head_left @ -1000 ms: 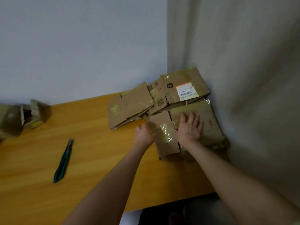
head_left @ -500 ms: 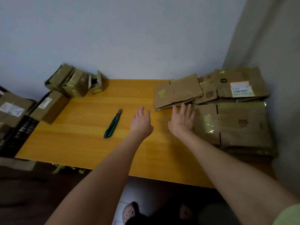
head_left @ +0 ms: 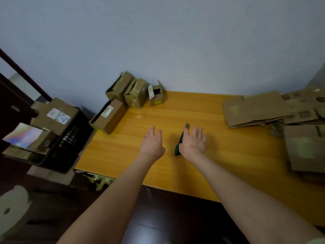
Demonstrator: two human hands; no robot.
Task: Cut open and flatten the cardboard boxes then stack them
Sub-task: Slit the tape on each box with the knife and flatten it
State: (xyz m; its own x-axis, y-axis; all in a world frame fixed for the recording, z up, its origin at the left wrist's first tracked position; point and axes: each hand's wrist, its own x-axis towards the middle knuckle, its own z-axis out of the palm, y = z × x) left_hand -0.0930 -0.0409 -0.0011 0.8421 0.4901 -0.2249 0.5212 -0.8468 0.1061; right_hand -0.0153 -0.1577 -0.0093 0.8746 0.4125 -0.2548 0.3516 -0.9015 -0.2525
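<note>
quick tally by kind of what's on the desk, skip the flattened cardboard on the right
unflattened cardboard boxes: 4
green utility knife: 1
total: 5

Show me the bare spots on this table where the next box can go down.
Bare wood on the table lies between the right hand and the flattened cardboard, along the back between the small open box and that cardboard, and from the left hand to the left edge. Crowded: the back-left boxes, the right end. The knife lies mid-table.
</note>
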